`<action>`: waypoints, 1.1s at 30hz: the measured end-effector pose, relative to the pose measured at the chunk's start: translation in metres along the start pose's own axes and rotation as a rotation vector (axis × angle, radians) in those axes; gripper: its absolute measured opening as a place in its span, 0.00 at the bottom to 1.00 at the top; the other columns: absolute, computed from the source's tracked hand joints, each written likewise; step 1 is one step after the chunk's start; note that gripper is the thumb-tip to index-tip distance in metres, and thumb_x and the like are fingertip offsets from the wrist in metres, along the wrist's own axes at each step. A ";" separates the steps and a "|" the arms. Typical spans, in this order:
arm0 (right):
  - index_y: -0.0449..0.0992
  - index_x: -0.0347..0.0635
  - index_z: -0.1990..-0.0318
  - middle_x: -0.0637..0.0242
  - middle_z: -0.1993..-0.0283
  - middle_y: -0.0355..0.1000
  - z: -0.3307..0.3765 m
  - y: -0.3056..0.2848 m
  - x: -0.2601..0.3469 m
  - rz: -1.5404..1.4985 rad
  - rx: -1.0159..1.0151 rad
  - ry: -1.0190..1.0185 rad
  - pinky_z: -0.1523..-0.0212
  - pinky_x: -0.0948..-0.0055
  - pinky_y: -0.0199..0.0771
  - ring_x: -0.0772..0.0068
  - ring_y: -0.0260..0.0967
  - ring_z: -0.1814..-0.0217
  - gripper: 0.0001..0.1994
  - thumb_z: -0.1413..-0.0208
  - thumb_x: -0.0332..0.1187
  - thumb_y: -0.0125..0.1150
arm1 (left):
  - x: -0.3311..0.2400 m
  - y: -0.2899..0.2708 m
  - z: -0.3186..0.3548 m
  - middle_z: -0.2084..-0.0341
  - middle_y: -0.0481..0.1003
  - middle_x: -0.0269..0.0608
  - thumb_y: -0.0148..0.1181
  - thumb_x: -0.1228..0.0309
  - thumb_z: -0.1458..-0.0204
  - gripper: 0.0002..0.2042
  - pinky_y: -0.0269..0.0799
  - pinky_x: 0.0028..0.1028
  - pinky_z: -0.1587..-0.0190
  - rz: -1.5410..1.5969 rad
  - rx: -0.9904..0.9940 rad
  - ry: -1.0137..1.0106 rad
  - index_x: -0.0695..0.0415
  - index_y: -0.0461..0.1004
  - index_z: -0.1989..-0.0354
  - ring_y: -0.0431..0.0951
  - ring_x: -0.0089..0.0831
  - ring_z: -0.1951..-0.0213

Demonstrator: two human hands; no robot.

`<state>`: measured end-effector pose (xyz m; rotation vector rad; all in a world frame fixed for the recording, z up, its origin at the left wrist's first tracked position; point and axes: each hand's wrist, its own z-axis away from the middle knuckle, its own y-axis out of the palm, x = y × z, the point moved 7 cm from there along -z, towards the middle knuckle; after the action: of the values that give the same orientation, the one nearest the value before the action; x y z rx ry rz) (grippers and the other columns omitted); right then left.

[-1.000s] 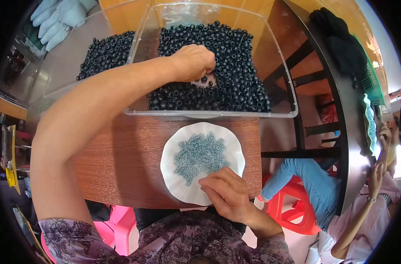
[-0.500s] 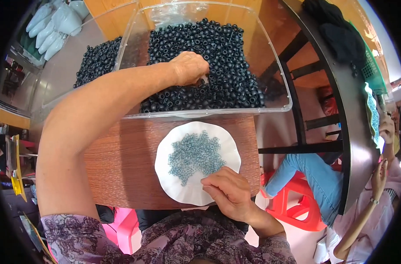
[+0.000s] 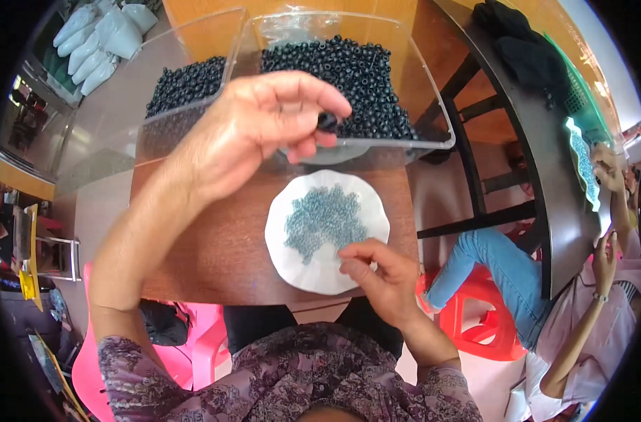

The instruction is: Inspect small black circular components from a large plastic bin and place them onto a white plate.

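Note:
My left hand is raised over the near edge of the clear plastic bin, its thumb and fingers pinching a round black bead-like piece with a hole. Many similar black pieces fill the bin behind it. On the brown table, a white scalloped plate bears a pile of tiny blue-grey rings. Above the plate's right front rim, my right hand has thumb and forefinger closed together. Whatever lies between those fingertips is too small to make out.
A second clear bin with black pieces stands at the far left. On the right, a dark table carries a green basket and another ring-filled plate. A co-worker's hand and red stool are beside it.
My left hand has come up out of the bin with a black piece between its fingers. My right hand stays by the plate's front right. The view has shifted slightly.

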<state>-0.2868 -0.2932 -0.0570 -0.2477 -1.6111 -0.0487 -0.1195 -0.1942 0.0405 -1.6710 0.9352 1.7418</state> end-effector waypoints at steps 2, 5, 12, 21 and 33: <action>0.74 0.33 0.63 0.69 0.68 0.72 0.001 0.000 0.003 0.001 -0.002 0.014 0.65 0.83 0.67 0.82 0.68 0.65 0.05 0.48 0.22 0.56 | 0.015 0.009 0.025 0.70 0.74 0.40 0.58 0.71 0.50 0.13 0.68 0.20 0.68 0.170 -0.059 -0.015 0.64 0.70 0.58 0.73 0.23 0.71; 0.74 0.31 0.63 0.67 0.67 0.72 -0.002 -0.004 0.010 -0.032 -0.070 0.031 0.62 0.82 0.68 0.80 0.69 0.66 0.06 0.50 0.21 0.57 | 0.040 0.018 0.054 0.68 0.74 0.41 0.59 0.71 0.51 0.13 0.68 0.21 0.67 0.287 -0.105 -0.065 0.64 0.70 0.58 0.73 0.24 0.70; 0.74 0.31 0.62 0.68 0.65 0.71 0.001 0.007 0.033 0.058 -0.119 -0.140 0.62 0.83 0.66 0.82 0.67 0.65 0.09 0.51 0.22 0.60 | 0.084 0.032 0.090 0.70 0.75 0.39 0.60 0.79 0.54 0.11 0.70 0.20 0.67 0.254 -0.250 -0.031 0.64 0.73 0.60 0.73 0.22 0.70; 0.75 0.32 0.64 0.67 0.69 0.71 0.008 0.019 0.036 0.224 -0.115 -0.323 0.67 0.83 0.64 0.81 0.64 0.68 0.11 0.57 0.21 0.65 | 0.086 0.043 0.105 0.70 0.75 0.34 0.59 0.80 0.53 0.08 0.69 0.19 0.61 0.012 -0.261 0.114 0.63 0.75 0.63 0.72 0.19 0.65; 0.75 0.32 0.69 0.68 0.75 0.70 0.002 0.019 0.027 0.344 -0.142 -0.424 0.74 0.82 0.63 0.80 0.65 0.74 0.07 0.58 0.21 0.65 | 0.108 0.044 0.097 0.73 0.72 0.31 0.55 0.77 0.50 0.06 0.67 0.20 0.66 -0.019 -0.258 -0.003 0.63 0.72 0.64 0.71 0.19 0.69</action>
<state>-0.2862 -0.2711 -0.0331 -0.6779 -1.9653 0.1651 -0.2220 -0.1528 -0.0633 -1.8282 0.7139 1.9177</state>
